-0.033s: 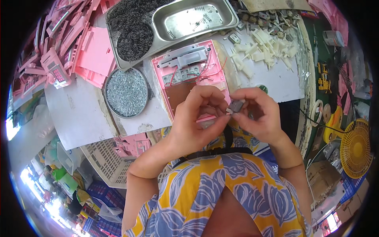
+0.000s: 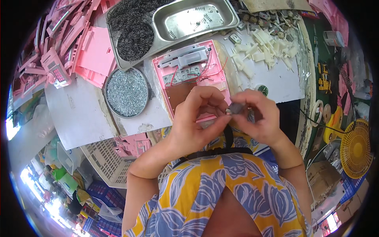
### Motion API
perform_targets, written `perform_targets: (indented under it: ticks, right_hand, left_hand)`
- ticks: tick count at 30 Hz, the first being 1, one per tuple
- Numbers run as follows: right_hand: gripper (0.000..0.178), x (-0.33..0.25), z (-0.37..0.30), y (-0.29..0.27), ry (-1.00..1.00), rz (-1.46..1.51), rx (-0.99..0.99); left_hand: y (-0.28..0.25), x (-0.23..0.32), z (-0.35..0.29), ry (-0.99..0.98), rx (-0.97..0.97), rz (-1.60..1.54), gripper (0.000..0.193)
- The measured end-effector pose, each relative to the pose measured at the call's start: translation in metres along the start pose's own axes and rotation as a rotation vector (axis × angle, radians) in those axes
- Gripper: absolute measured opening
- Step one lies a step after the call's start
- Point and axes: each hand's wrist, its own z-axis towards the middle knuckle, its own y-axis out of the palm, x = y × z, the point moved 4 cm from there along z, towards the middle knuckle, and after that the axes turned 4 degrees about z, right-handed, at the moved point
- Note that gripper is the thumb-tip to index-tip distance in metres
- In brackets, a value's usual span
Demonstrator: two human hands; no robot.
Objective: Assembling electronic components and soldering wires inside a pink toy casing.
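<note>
Thumb and forefinger of the right hand pinched a small grey part in front of the person's body, at the near side of the desk. The left hand came up close against it from the other side, thumb and forefinger drawn together at the part's pale end; whether they gripped that end could not be told. The two hands all but met there, with the part lying between their fingertips and the right the more plainly clamped on it. Its long axis appeared to run crosswise, the pale end pointing left and slightly toward the wearer, though blur softened the outline.

An open pink casing lay just beyond and to the left of the part, with the left hand the nearer one and covering its near corner from view. The casing's side edges ran away from the person, leaning left at the far end. Pale plastic pieces lay heaped beyond the right hand, while small silver pieces filled a round dish well to the left.
</note>
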Motion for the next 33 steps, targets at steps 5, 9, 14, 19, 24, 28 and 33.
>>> perform_targets:
  ticks: [5,9,14,19,24,28,33]
  right_hand:
    - [0.054,0.004,0.007,-0.003,0.082,0.143,0.025]
    - [0.041,-0.002,0.019,-0.004,0.409,0.358,-0.177]
    - [0.030,-0.008,0.022,0.004,0.060,0.107,-0.154]
    - [0.024,-0.010,0.020,0.009,-0.222,-0.032,-0.083]
    - [0.026,-0.011,0.025,0.013,-0.359,-0.054,-0.113]
    - [0.029,-0.013,0.028,0.016,-0.408,-0.078,-0.139]
    - [0.035,-0.019,0.032,0.021,-0.520,-0.235,-0.155]
  left_hand:
    - [-0.011,0.013,0.003,0.540,-0.056,0.595,0.042]
    - [-0.014,0.020,0.006,0.736,-0.143,0.663,0.039]
    - [-0.023,0.009,-0.002,0.449,-0.031,0.315,0.031]
    - [-0.031,0.005,-0.003,0.287,-0.067,0.213,0.023]
    - [-0.031,-0.001,-0.007,0.237,-0.037,0.101,0.023]
    - [-0.034,-0.001,-0.005,0.312,-0.031,0.187,0.023]
    - [-0.034,0.007,-0.010,0.497,0.094,0.455,0.026]
